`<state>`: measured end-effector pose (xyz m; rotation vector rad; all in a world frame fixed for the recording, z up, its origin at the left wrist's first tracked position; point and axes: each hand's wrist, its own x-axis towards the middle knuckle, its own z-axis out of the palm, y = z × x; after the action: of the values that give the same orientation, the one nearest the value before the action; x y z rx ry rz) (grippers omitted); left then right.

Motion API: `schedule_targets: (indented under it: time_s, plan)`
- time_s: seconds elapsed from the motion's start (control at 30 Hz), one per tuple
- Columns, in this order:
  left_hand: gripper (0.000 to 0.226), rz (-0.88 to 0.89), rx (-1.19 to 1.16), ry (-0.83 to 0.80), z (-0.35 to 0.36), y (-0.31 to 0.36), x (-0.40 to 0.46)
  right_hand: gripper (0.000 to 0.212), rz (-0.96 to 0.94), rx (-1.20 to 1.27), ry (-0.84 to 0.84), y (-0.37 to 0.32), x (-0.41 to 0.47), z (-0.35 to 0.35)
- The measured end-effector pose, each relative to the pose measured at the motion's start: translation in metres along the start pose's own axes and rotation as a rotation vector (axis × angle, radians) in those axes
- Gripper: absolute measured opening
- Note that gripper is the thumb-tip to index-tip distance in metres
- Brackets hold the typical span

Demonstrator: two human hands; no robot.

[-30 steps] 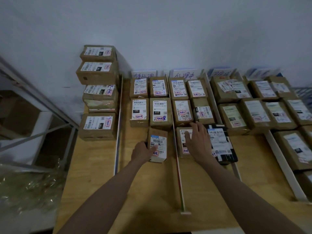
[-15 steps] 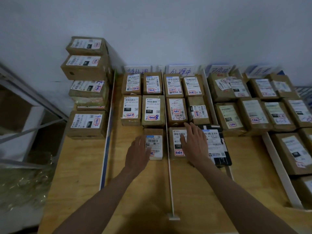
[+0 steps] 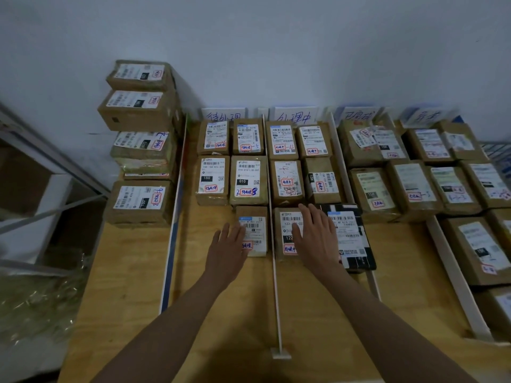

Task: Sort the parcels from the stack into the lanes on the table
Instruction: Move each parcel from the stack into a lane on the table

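1. At the upper left of the frame, a stack of brown cardboard parcels with white shipping labels (image 3: 141, 142) stands against the pale wall, on the far left corner of the light wooden table (image 3: 130, 272).
2. Right of the stack, a thin white divider strip (image 3: 173, 225) marks the left edge of the first lane, where four brown labelled parcels sit in two rows.
3. Below those rows, centre of the frame, a fifth small brown parcel with a white label and red stamp (image 3: 253, 230) lies flat in the first lane. The left hand (image 3: 228, 250) lies beside it with fingers nearly straight, their tips overlapping its lower left label; whether they press down is hard to judge.
4. A long white centre divider rail (image 3: 275, 272) runs toward the bottom edge between the two hands.
5. Just right of the rail, the right hand (image 3: 316, 236) lies flat, fingers spread, on a brown parcel labelled 122 (image 3: 286, 233) in the second lane, grasping nothing.
6. Touching that parcel's right side is a black-and-white patterned parcel (image 3: 351, 239).
7. Across the right of the frame, two further lanes hold more brown parcels (image 3: 414, 183).
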<state>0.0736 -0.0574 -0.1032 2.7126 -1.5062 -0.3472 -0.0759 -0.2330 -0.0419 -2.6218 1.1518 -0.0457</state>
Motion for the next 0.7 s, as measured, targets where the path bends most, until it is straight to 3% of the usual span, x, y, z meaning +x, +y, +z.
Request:
schedule_targets:
  time_s: [0.13,0.3,0.7]
  plan:
    - [0.062,0.010,0.024,-0.043,-0.016,0.002,0.000,0.055,-0.009,-0.009,0.004,-0.004,-0.004,-0.004]
    - [0.058,0.008,0.014,0.076,-0.048,-0.012,-0.013,0.055,-0.044,-0.001,0.018,-0.028,-0.005,-0.012]
    - [0.057,-0.216,0.074,0.192,-0.132,-0.145,-0.040,0.053,-0.227,0.004,0.082,-0.171,0.020,-0.021]
